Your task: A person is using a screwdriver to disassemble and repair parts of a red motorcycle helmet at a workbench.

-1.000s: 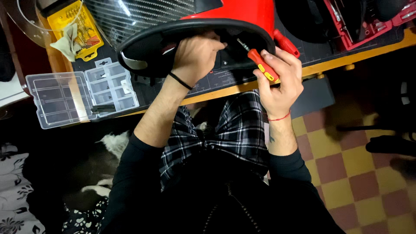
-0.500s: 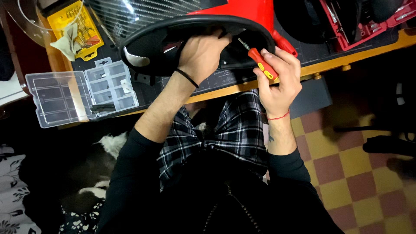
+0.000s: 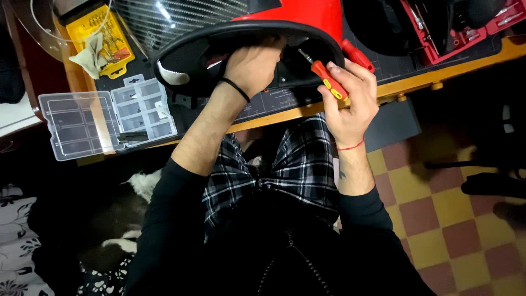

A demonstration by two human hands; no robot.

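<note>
My right hand (image 3: 350, 101) has its fingers closed around the red and yellow handle of a screwdriver (image 3: 327, 79), thumb laid along the side. The metal shaft sticks out past my fingertips, pointing up and left into the open underside of the helmet (image 3: 296, 22). I cannot tell whether the tip touches anything in there; the inside is dark. A thin red thread circles that wrist.

My left hand (image 3: 253, 66) is reaching into the same opening, fingers curled over the black rim and hidden beyond the knuckles, so it looks like a grip on the inner edge, though I cannot see the fingertips. A black band sits on that wrist.

The helmet is red with a black rim and lies tipped at the near edge of the workbench (image 3: 405, 85), its opening facing me, between my 2 hands. Its clear visor (image 3: 164, 22) spreads out to the left over the bench.

Further left, a clear plastic parts box (image 3: 107, 118) lies open in 2 halves, hanging partly over the bench edge. Behind it is a yellow packet (image 3: 101, 35) with a crumpled cloth (image 3: 93, 52) on top. At the far right of the bench sits a red tool case (image 3: 455, 27), open.

Below the bench I see my checked trousers and a red and yellow tiled floor (image 3: 438, 219).
</note>
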